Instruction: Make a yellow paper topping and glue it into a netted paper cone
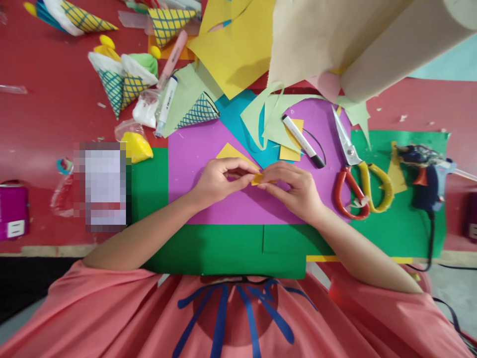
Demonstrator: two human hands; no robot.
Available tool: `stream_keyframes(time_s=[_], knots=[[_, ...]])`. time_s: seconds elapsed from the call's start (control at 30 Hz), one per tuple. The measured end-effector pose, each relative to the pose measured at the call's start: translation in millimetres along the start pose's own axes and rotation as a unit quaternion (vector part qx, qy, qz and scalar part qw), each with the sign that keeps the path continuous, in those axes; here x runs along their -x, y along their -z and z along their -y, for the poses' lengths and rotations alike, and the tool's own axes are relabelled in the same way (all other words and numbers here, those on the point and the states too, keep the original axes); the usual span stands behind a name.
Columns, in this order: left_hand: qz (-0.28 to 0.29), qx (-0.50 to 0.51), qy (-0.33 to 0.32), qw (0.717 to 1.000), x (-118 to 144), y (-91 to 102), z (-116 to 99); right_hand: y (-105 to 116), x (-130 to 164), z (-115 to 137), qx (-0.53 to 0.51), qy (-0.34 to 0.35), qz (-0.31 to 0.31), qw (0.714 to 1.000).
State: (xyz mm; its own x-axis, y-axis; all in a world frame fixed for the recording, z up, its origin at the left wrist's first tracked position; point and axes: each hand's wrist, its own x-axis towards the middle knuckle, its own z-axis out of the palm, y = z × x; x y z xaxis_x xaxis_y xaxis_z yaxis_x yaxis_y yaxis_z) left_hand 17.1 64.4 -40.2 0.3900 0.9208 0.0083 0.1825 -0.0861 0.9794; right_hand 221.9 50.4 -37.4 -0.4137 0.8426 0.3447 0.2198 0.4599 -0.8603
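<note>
Both hands meet over a purple sheet (201, 209). Between their fingertips is a small piece of yellow paper (257, 179). My left hand (219, 181) pinches its left end with thumb and forefinger, while my right hand (294, 185) grips the other end, its fingers covering part of it. Just behind the left hand lies a yellow paper scrap (229, 150), partly hidden. Beyond the right hand a white marker with a black cap (302, 141) rests on another yellow scrap (289, 153). Large scissors (350, 154) with red and yellow handles lie right of that hand.
A glue gun (430, 179) lies at right on green paper. Decorated paper cones (139, 79), markers (167, 104) and a bag of yellow clay (137, 146) are at the back left. A large paper roll (406, 49) crosses the back right. A blurred-out rectangle (105, 186) sits at left.
</note>
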Motion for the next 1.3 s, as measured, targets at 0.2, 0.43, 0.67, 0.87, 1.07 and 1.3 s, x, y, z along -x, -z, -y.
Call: stream_keyframes(time_s=[0.2,0.43,0.67,0.87,1.07,1.3], knots=[[-0.023,-0.093,-0.16,0.982,-1.7,0.3,-1.1,-0.1,0.1,2.3,-0.017,-0.061,-0.011,0.998],[-0.006,-0.099,-0.18,0.979,-2.8,1.4,1.8,-1.3,0.2,5.9,-0.082,-0.142,-0.022,0.986],[-0.021,-0.129,-0.167,0.977,-0.2,0.0,-1.0,-0.7,0.2,6.3,-0.097,-0.144,-0.011,0.985],[-0.018,-0.114,-0.116,0.986,2.4,-1.2,-2.4,0.5,0.5,6.0,-0.091,-0.147,-0.002,0.985],[-0.012,-0.129,-0.139,0.982,1.2,0.9,0.3,0.5,-0.6,5.3,-0.102,-0.162,-0.01,0.982],[-0.046,-0.158,-0.194,0.967,7.5,-1.7,3.9,1.4,-1.9,7.3,-0.128,-0.189,-0.002,0.974]])
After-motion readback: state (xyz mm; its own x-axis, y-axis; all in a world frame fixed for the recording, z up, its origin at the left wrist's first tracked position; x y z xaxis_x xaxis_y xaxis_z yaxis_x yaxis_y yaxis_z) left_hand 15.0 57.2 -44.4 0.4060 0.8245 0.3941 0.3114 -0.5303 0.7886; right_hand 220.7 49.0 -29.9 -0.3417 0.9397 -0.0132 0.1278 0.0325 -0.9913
